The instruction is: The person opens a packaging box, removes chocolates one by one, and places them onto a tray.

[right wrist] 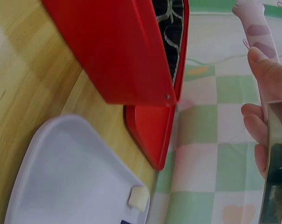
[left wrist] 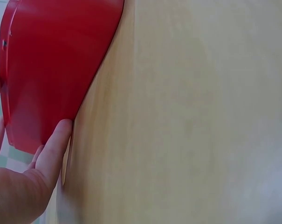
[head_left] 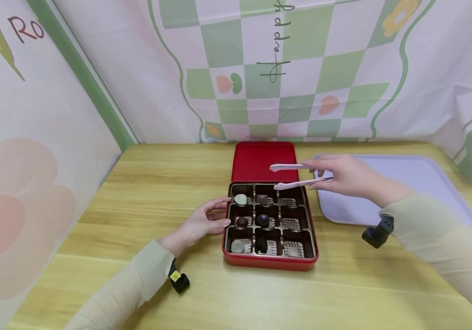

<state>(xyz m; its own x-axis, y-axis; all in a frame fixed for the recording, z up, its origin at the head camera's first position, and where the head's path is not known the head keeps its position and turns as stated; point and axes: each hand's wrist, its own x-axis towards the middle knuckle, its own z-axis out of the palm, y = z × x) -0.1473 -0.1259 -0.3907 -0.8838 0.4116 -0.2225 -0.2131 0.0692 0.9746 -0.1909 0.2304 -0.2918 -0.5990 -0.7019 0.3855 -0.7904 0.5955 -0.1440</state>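
Note:
In my right hand (head_left: 349,176) I hold a pair of pale pink tongs (head_left: 287,167), paw-tipped in the right wrist view. The tips are spread apart above the back of a red chocolate box (head_left: 271,262), with nothing between them. My left hand (head_left: 200,223) rests against the box's left side, thumb and fingers spread along the wall. Inside the divided tray, the left column holds a white chocolate (head_left: 240,199), a round dark chocolate (head_left: 242,222) and another white piece (head_left: 237,246). The middle column has a square dark chocolate (head_left: 262,199), a dark ball (head_left: 262,220) and a shadowed dark piece (head_left: 262,245).
Behind the box its red lid (head_left: 260,158) lies flat. A pale lilac tray (head_left: 405,176) stands to the right, partly under my right arm. In the right wrist view a cream-coloured piece (right wrist: 139,198) lies in it. A printed curtain (head_left: 260,110) hangs behind the wooden table (head_left: 157,178).

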